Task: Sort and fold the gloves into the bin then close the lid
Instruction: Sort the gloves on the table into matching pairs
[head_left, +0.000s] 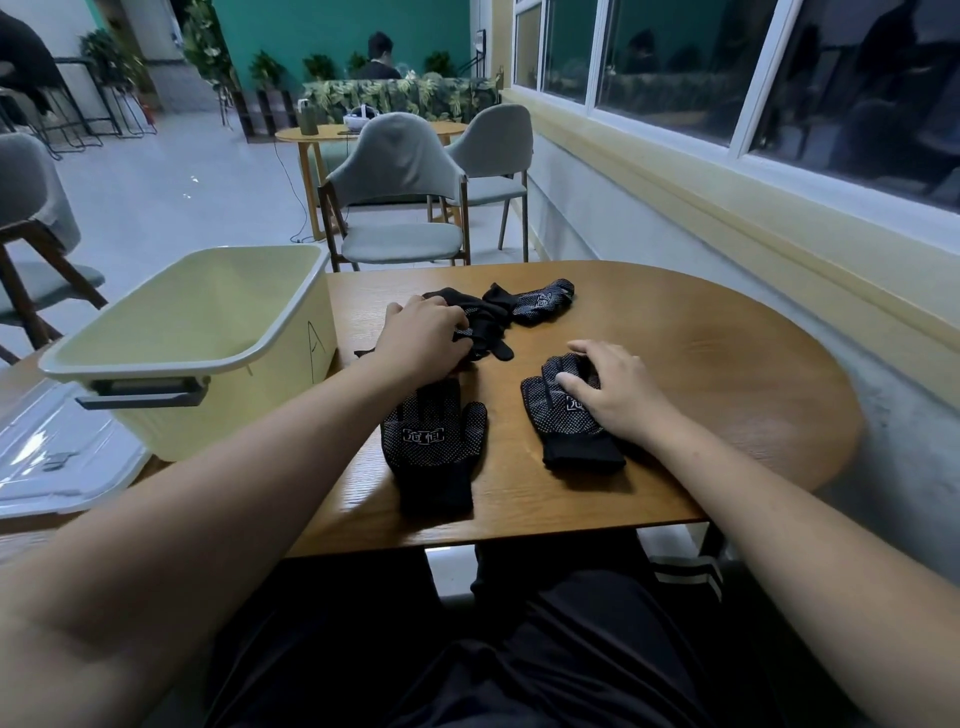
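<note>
Several black gloves with white grip dots lie on the wooden table (727, 364). My left hand (423, 332) is closed on a crumpled black glove (485, 317) in the pile at the middle. A dotted glove (543, 301) lies just behind that pile. Another glove (434, 447) lies flat near the front edge, under my left wrist. My right hand (615, 387) rests flat with fingers spread on a further glove (569, 421), pressing it to the table. The pale yellow bin (171, 332) stands open at the left.
The bin's clear lid (57, 457) lies flat at the far left beside the bin. Grey chairs (400, 197) stand beyond the table, and a wall with windows (779, 78) runs along the right. A person sits far back.
</note>
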